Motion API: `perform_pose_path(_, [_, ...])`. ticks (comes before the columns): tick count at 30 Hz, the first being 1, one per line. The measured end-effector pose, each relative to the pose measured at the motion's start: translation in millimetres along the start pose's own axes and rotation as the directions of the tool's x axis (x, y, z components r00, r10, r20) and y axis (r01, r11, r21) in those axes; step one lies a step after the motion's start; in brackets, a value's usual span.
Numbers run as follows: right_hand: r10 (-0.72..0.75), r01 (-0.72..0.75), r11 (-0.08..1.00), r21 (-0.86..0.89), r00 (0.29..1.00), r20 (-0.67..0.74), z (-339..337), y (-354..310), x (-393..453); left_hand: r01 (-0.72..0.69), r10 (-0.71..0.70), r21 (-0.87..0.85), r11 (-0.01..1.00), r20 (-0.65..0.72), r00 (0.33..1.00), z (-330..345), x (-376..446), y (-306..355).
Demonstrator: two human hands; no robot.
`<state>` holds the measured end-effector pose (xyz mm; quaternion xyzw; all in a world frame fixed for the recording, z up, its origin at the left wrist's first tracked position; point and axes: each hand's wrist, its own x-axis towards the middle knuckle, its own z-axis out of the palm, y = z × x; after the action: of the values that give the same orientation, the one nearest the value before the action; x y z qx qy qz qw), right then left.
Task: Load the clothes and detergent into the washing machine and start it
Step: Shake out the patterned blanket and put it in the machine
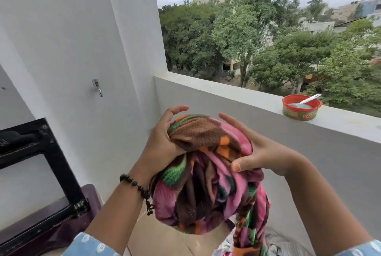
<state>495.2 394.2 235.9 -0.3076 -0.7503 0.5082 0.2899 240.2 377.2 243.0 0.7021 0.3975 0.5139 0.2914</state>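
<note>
I hold a bunched fleece blanket [208, 175] patterned in pink, brown, green and orange at chest height in the middle of the view. My left hand [162, 142] grips its left side, fingers dug into the brown fold. My right hand [257, 152] presses on its right side, thumb pinching the pink cloth. A tail of the blanket hangs down to the bottom right. A red and green detergent tub [301, 108], open with a white scoop inside, stands on the balcony ledge at the right. The washing machine is not clearly visible.
A grey balcony parapet [237, 95] runs from centre to right, with trees and buildings beyond. A white wall with a metal tap [97, 87] is on the left. A black frame [41, 152] over a dark purple surface sits at lower left. More cloth lies at the bottom edge.
</note>
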Motion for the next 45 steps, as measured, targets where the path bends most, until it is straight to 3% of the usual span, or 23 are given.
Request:
perform_pose_path(3, [-0.034, 0.025, 0.992, 0.125, 0.997, 0.066, -7.2, 18.8, -6.0, -0.041, 0.028, -0.059, 0.997, -0.206, 0.978, -7.7, 10.0, 16.5])
perform_pose_path(7, [-0.034, 0.021, 0.975, 0.221, 0.998, 0.053, -10.5, 31.8, -9.1, -0.101, -0.011, -0.204, 0.974, -0.484, 0.875, -10.6, 15.4, 35.3])
perform_pose_path(11, [-0.034, 0.018, 0.974, 0.227, 0.997, 0.066, -11.8, 28.5, -3.1, -0.138, -0.051, -0.27, 0.953, -0.591, 0.805, -3.9, 16.6, 45.9])
perform_pose_path(16, [-0.009, -0.032, 0.962, 0.27, 0.989, 0.15, -11.6, 25.3, 0.9, -0.109, -0.024, -0.171, 0.979, -0.63, 0.776, -6.4, 19.3, 59.7])
perform_pose_path(21, [0.013, -0.063, 0.866, 0.497, 0.995, 0.104, -9.1, 35.5, 4.4, -0.057, 0.021, -0.041, 0.997, -0.604, 0.797, -7.1, 15.4, 66.4])
perform_pose_path(28, [0.017, 0.044, 0.941, 0.336, 0.984, -0.177, -62.0, 12.7, 0.3, 0.063, -0.009, 0.136, 0.989, -0.365, 0.931, -36.0, -8.6, 70.9])
perform_pose_path(31, [-0.068, 0.13, 0.945, 0.299, 0.975, -0.21, -77.0, -7.6, -5.7, 0.081, -0.004, 0.221, 0.972, -0.329, 0.944, -41.5, -15.9, 68.0])
perform_pose_path(33, [-0.091, 0.145, 0.939, 0.31, 0.979, -0.184, -80.3, -17.0, -8.2, 0.08, 0.0, 0.198, 0.977, -0.375, 0.927, -34.6, -18.8, 67.0])
perform_pose_path(35, [-0.074, 0.115, 0.935, 0.336, 0.988, -0.133, -77.8, -18.7, -7.8, 0.076, -0.001, 0.139, 0.987, -0.471, 0.882, -26.7, -18.0, 66.0])
perform_pose_path(39, [-0.051, 0.064, 0.902, 0.426, 0.998, -0.04, -55.9, -6.4, -7.1, 0.128, -0.086, 0.006, 0.992, -0.707, 0.702, -13.2, -1.1, 74.0])
perform_pose_path(45, [-0.212, 0.148, 0.799, 0.582, 0.976, 0.042, -17.5, 39.8, -13.8, 0.083, -0.187, -0.169, 0.982, -0.825, 0.533, 3.1, 20.1, 72.4])
